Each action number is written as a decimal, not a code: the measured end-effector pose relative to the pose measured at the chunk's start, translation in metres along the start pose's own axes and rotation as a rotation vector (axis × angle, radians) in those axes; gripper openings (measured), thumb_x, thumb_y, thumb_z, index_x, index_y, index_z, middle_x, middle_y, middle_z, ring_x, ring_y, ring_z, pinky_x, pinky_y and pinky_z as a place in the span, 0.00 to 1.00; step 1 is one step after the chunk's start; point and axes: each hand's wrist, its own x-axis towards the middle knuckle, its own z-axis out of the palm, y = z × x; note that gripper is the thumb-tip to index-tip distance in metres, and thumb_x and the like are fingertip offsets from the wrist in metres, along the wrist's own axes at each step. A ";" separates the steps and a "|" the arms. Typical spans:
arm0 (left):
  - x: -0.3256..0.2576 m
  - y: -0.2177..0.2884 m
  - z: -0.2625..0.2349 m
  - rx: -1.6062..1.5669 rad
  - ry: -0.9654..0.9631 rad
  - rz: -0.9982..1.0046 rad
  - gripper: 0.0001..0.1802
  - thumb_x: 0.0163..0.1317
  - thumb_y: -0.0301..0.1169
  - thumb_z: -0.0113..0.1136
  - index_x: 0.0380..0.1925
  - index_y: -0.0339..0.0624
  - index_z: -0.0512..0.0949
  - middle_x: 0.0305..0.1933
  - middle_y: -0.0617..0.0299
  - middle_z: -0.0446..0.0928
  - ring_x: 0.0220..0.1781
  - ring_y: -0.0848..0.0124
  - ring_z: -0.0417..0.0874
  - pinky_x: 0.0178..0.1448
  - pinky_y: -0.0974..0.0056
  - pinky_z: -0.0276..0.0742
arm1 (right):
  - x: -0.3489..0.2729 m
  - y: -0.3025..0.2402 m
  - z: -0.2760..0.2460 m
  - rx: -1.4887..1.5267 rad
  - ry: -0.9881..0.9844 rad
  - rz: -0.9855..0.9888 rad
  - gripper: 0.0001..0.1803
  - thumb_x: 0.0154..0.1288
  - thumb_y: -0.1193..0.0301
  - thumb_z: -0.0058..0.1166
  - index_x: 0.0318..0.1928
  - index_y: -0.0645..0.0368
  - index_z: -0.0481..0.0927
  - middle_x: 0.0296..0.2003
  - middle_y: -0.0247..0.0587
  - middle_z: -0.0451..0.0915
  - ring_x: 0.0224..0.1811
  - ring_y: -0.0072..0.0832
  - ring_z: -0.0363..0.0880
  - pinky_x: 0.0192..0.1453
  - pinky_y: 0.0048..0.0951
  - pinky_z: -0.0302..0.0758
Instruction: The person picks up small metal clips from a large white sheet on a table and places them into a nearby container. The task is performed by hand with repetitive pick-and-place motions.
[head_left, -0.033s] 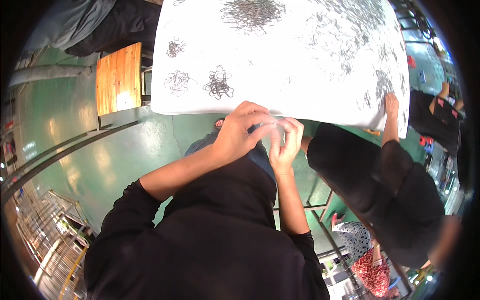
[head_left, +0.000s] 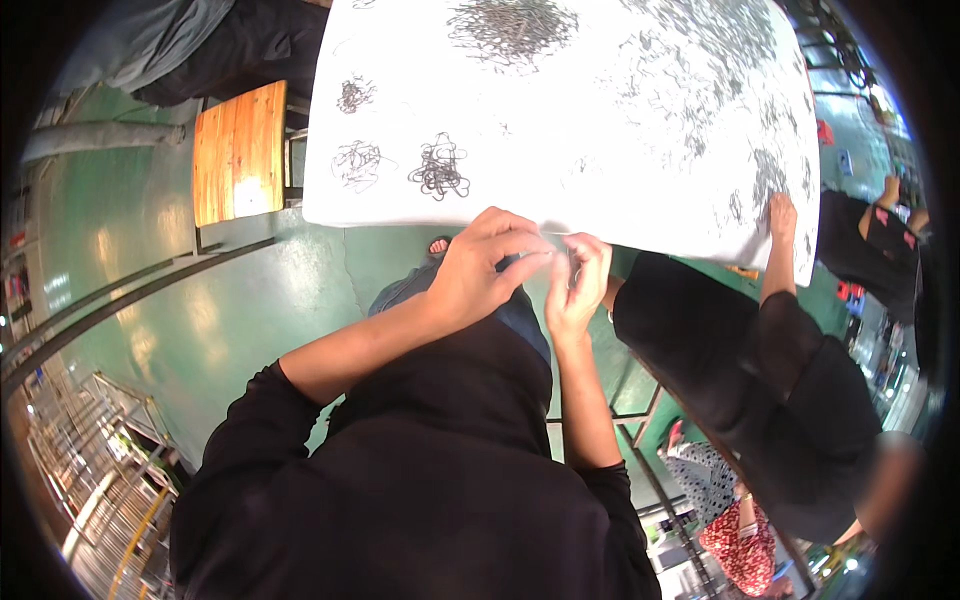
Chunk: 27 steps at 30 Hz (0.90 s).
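Observation:
Just off the near edge of the white-topped table (head_left: 400, 212), my two hands are raised close together. My left hand (head_left: 478, 268) has thumb and index finger pressed together in a pinch; whatever is between them is too small to make out. Facing it, my right hand (head_left: 578, 285) bends its fingers and thumb toward the left fingertips, partly smeared by motion. What it pinches cannot be made out. Beyond my hands lie a pile of black loops (head_left: 440, 167), a sparser pile of thin dark loops (head_left: 357, 165) and a small dark tangle (head_left: 354, 95).
A big heap of thin dark pieces (head_left: 512, 30) lies at the far middle, with many more scattered pieces (head_left: 690, 90) toward the right. A co-worker's hand (head_left: 783, 215) touches the table's right side. A wooden stool (head_left: 240, 155) stands left; another person's dark-clothed legs (head_left: 260, 50) are behind it.
My right hand has shifted slightly right, its fingertips drawing a little apart from the left ones. My left hand is nearly still.

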 end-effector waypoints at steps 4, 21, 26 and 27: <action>-0.006 -0.002 0.001 0.024 0.019 -0.057 0.09 0.53 0.23 0.66 0.35 0.45 0.85 0.38 0.62 0.80 0.42 0.68 0.79 0.42 0.66 0.77 | 0.062 0.036 0.024 -0.020 -0.205 0.151 0.05 0.64 0.74 0.55 0.38 0.63 0.80 0.34 0.40 0.78 0.33 0.28 0.75 0.40 0.28 0.72; -0.015 -0.009 0.006 0.064 0.107 -0.009 0.08 0.52 0.24 0.67 0.34 0.42 0.83 0.34 0.61 0.81 0.37 0.62 0.78 0.42 0.61 0.75 | 0.161 0.070 0.095 -0.433 -0.619 0.236 0.07 0.66 0.71 0.52 0.39 0.62 0.77 0.35 0.44 0.84 0.37 0.39 0.83 0.41 0.37 0.78; -0.012 -0.012 0.004 0.034 0.066 0.054 0.08 0.51 0.24 0.67 0.33 0.41 0.83 0.35 0.61 0.81 0.39 0.61 0.78 0.46 0.60 0.76 | 0.131 0.079 0.054 0.269 -0.476 0.652 0.08 0.63 0.73 0.59 0.39 0.64 0.78 0.29 0.39 0.82 0.26 0.23 0.81 0.26 0.22 0.75; -0.012 -0.012 0.003 0.020 0.050 0.065 0.08 0.51 0.23 0.66 0.34 0.41 0.83 0.35 0.60 0.82 0.39 0.61 0.79 0.46 0.61 0.76 | 0.124 0.079 0.047 0.352 -0.432 0.710 0.08 0.62 0.74 0.60 0.39 0.65 0.79 0.29 0.38 0.82 0.25 0.20 0.81 0.24 0.19 0.73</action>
